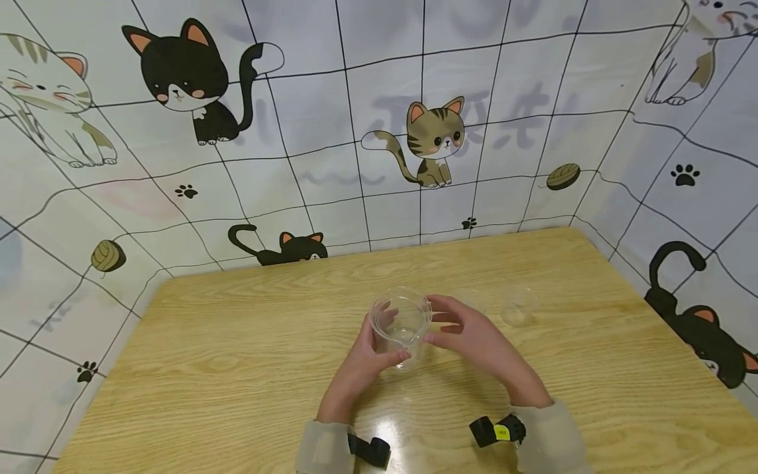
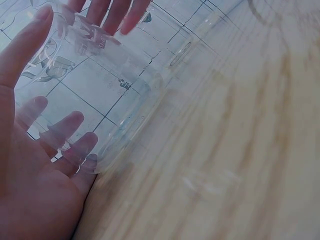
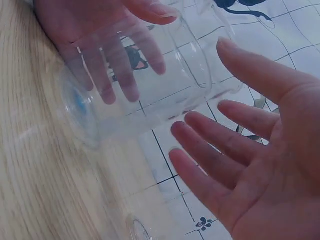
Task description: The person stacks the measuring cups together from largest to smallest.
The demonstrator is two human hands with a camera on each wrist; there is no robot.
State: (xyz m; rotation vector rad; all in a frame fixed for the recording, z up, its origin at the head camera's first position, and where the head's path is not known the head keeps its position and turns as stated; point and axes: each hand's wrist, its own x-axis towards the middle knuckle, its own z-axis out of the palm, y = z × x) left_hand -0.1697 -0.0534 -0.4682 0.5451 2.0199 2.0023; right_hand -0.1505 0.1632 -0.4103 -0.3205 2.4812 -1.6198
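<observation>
A clear beaker [image 1: 401,324] with a pouring lip stands between my two hands in the head view. My left hand [image 1: 362,359] grips it from the left, the thumb on the near side and the fingers round the far side. Through the transparent wall, those fingers show in the right wrist view. On the other side, my right hand [image 1: 476,336] is held with fingers spread and slightly bent, close to the beaker's rim. In the right wrist view, the right hand's fingers [image 3: 215,147] are not closed round the beaker [image 3: 145,90]. Doubled rim lines show at its mouth.
Behind the right hand, a clear round vessel [image 1: 518,313] stands on the wooden table [image 1: 249,355]. A second faint transparent outline shows beside it, too unclear to identify. A cat-printed wall covering [image 1: 314,171] encloses the table's back and sides.
</observation>
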